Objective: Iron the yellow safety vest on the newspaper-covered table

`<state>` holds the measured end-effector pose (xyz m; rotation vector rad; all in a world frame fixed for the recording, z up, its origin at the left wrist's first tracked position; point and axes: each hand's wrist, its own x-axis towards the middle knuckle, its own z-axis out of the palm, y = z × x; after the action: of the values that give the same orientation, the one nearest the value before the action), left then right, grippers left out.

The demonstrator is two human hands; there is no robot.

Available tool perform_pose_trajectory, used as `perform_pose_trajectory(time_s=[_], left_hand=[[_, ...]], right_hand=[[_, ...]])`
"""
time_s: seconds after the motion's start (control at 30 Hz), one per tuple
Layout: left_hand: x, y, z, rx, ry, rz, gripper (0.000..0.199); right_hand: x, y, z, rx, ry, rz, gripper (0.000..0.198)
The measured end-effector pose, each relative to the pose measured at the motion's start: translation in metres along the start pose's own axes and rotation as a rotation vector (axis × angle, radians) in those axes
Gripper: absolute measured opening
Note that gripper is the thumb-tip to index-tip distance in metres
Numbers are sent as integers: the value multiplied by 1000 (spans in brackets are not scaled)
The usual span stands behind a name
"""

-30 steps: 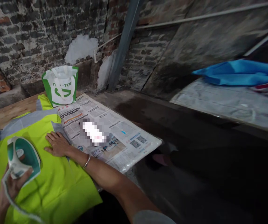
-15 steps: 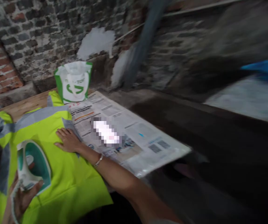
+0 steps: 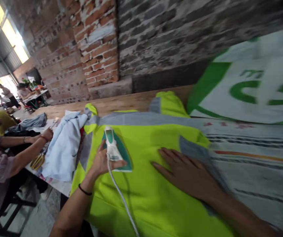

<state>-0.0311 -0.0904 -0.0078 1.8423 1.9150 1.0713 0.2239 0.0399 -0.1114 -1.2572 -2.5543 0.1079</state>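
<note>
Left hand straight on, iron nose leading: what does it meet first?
Likely the grey band of the yellow garment, just past the tip of the iron that the left hand holds; depth is hard to judge.

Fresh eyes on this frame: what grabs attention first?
Probably the neon-yellow garment, spread across the middle of the view. On its left part, the left hand grips a teal-and-white iron; the right hand rests farther right. Next, the large green-and-white bag at the right edge.

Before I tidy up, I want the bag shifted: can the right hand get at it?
Probably yes: the right hand lies flat on the yellow garment, and nothing visible stands between it and the bag.
</note>
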Motion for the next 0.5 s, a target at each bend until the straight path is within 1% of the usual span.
perform_pose_trajectory(time_s=[0.1,0.2,0.27,0.33,0.4,0.5], left_hand=[[-28,4,-5,-13,-26,13,49],[-59,11,-15,-69,-84,54,60],[-67,13,-20,-125,-141,94,68],[-63,11,-19,-145,-189,118,74],[-47,6,-11,-104,-221,132,72],[-10,1,12,-16,-228,151,50]], right_hand=[[-2,-1,-1,-26,-31,-5,80],[-2,-4,-6,-40,-40,7,79],[-2,-5,-8,-39,-48,12,78],[-2,-5,-10,-36,-62,20,79],[-2,-5,-10,-30,-62,30,79],[-2,-3,-8,-2,-20,17,77]])
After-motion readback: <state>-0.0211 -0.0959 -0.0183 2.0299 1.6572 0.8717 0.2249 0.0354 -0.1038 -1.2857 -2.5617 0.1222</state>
